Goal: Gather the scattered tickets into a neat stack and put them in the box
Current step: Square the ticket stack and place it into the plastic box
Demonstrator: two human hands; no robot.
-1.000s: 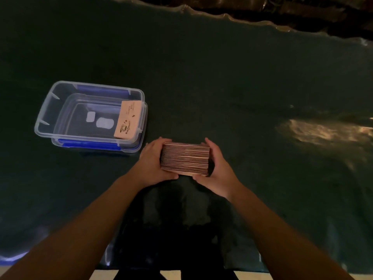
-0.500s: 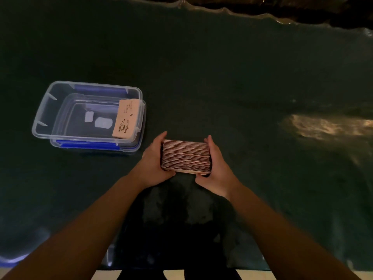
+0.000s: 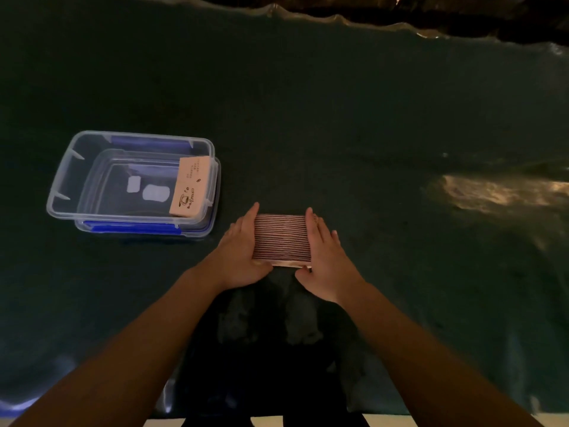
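Observation:
A thick stack of tan tickets (image 3: 280, 240) stands on edge on the dark green cloth, its striped edges facing up. My left hand (image 3: 241, 248) presses its left side and my right hand (image 3: 324, 257) presses its right side, fingers stretched flat along the ends and thumbs at the near edge. A clear plastic box (image 3: 61, 180) with blue clips sits to the left. A smaller stack of tickets (image 3: 191, 187) with a coffee-cup print leans inside the box against its right wall.
The dark green cloth (image 3: 338, 118) covers the whole table, with a wavy far edge and a bright glare patch (image 3: 498, 192) at the right. The box rests on its lid (image 3: 132, 228). The cloth's near edge lies below my forearms.
Both hands have straightened, the fingers now flat against the stack's two ends instead of curled round it. The stack stays in the same spot by the box.

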